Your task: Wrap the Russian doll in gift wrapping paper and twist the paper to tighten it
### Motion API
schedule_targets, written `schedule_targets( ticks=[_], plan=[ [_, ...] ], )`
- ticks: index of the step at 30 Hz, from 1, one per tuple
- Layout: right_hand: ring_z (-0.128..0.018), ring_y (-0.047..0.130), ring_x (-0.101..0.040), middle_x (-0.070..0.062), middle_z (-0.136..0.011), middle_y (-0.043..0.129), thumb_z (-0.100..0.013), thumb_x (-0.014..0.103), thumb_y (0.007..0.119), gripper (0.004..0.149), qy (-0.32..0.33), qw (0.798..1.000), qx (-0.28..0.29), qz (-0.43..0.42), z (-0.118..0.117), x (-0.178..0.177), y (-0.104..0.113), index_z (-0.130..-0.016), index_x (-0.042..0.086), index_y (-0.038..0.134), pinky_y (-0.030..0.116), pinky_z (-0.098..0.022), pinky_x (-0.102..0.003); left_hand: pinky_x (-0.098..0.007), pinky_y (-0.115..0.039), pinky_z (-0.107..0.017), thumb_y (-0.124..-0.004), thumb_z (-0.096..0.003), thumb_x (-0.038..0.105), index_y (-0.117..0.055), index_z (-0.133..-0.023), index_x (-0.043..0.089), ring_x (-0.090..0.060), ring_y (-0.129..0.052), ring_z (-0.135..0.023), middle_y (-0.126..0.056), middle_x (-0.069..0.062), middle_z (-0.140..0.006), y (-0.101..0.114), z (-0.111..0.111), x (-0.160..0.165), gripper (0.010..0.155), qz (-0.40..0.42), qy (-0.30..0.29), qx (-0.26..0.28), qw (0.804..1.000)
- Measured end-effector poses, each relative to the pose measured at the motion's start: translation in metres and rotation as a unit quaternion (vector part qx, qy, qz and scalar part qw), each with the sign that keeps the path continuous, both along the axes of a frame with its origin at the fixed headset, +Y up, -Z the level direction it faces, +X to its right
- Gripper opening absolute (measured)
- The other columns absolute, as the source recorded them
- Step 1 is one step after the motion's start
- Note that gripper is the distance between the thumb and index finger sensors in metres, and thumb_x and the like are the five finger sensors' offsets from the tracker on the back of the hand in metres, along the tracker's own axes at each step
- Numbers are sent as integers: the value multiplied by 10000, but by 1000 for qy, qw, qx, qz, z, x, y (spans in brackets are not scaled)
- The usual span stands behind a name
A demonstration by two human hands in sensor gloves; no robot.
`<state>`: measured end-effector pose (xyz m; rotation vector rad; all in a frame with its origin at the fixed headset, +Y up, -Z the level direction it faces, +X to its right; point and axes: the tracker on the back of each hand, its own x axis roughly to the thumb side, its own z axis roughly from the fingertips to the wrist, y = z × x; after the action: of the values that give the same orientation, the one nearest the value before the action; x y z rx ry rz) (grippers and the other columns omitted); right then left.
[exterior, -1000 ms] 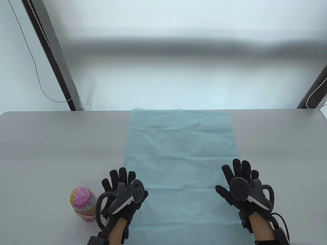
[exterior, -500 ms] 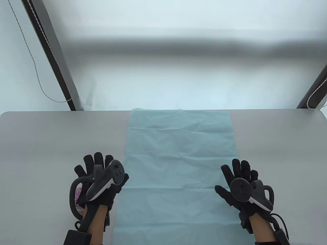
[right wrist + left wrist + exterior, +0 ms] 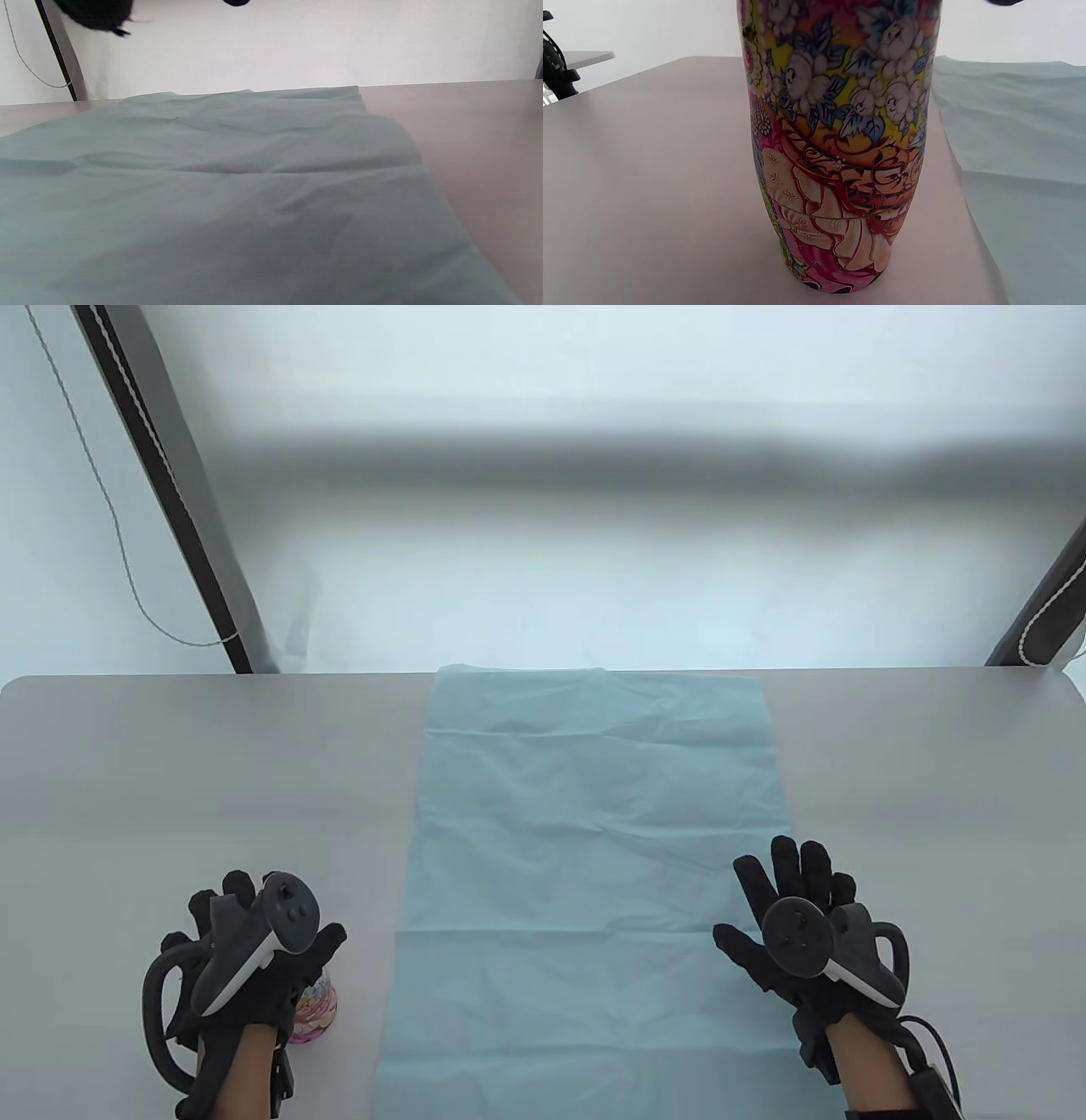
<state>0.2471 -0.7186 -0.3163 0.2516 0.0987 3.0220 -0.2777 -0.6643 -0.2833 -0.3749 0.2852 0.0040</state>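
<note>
Left hand over the doll, right hand flat by the paper

The left hand [image 3: 246, 950] curls over the Russian doll [image 3: 316, 1011]; a firm hold cannot be told. The doll stands upright on the grey table [image 3: 170, 780], just left of the blue wrapping paper [image 3: 594, 831]. The right hand [image 3: 793, 916] is spread at the paper's right edge, holding nothing. Behind is a white wall [image 3: 543, 517]

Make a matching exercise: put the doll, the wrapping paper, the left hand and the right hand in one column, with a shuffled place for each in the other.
1. Russian doll
2. wrapping paper
3. left hand
4. right hand

a. spread flat down the table's middle
b. over the doll's top
c. at the paper's right edge
d. upright on bare table, left of the paper

Pairs: 1-d, 2-a, 3-b, 4-c
</note>
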Motion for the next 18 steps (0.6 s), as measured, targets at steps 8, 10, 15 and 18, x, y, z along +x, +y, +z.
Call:
schedule_targets(
  ticks=[8, 10, 15, 18],
  plan=[
    [-1088, 104, -588, -329, -1276, 87, -609, 670, 633, 865, -3, 1000, -11, 6, -2, -1, -3, -1244, 194, 288, 229, -745, -745, -605, -753, -610, -747, -516, 683, -410, -1163, 228, -570, -723, -998, -500, -214, -1251, -3, -1, -3, 859, 29, 0, 28, 999],
    [-1088, 108, -588, -329, -1275, 91, -609, 668, 633, 864, -5, 1000, -12, 8, -3, 0, -4, -1244, 195, 288, 229, -745, -745, -553, -768, -600, -763, -507, 686, -427, -1157, 233, -547, -806, -940, -551, -213, -1233, -3, -3, -2, 861, 16, 3, 19, 1000],
    [-1088, 112, -590, -332, -1275, 92, -612, 663, 633, 859, -12, 1000, -13, 6, -4, 3, -4, -1244, 191, 291, 232, -745, -745, -484, -826, -454, -763, -511, 692, -545, -1105, 244, -478, -925, -821, -723, -120, -1144, -5, -1, -3, 775, -3, 2, 49, 999],
    [-1087, 114, -591, -333, -1274, 95, -616, 657, 634, 856, -15, 1000, -14, 1, -4, 4, -3, -1244, 187, 292, 235, -747, -744, -503, -841, -368, -776, -527, 629, -638, -1039, 250, -497, -902, -825, -759, -96, -1102, -7, 2, -2, 652, 17, 25, 84, 996]
  ],
)
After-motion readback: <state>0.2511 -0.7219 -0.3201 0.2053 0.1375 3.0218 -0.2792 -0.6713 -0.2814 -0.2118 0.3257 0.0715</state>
